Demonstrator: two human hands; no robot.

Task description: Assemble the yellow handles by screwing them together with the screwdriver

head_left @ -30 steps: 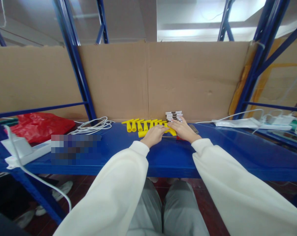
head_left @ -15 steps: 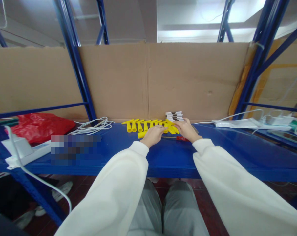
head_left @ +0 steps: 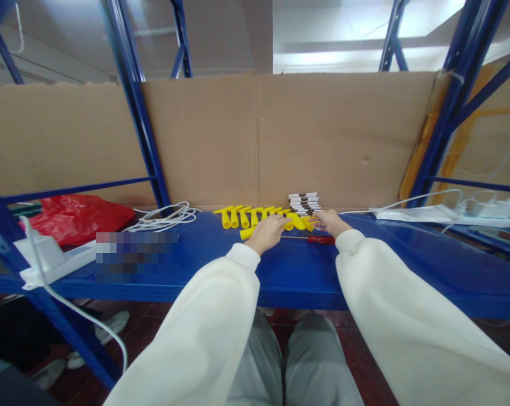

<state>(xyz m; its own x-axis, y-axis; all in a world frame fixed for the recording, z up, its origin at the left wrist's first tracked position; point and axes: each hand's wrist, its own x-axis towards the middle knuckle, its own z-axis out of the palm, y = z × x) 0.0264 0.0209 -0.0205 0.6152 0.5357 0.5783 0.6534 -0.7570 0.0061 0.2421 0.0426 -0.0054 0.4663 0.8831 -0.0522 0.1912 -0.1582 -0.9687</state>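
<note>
Several yellow T-shaped plastic pieces point(head_left: 244, 216) lie in a row on the blue shelf, those at the right end closer together and tilted. My left hand point(head_left: 268, 233) rests over the row's right part, fingers stretched toward the tilted pieces; its fingertips touch or nearly touch one. Just right of the row is my right hand point(head_left: 332, 222), fingers apart beside the last yellow piece point(head_left: 310, 224); whether they touch it I cannot tell. Behind them sits a stack of white strips with dark middles point(head_left: 304, 202). A screwdriver with a red handle point(head_left: 321, 239) lies in front of my right hand.
On the left are a red plastic bag point(head_left: 83, 217), a coiled white cable point(head_left: 170, 217) and a white power strip point(head_left: 64, 266). Another white strip with plugs point(head_left: 444, 214) lies right. A cardboard wall point(head_left: 204, 141) closes the back; blue posts point(head_left: 140, 113) stand at the sides.
My right hand has drawn back to the right from the yellow pieces, uncovering more of the screwdriver handle and the white stack. My left hand stays about in place. The view has shifted slightly.
</note>
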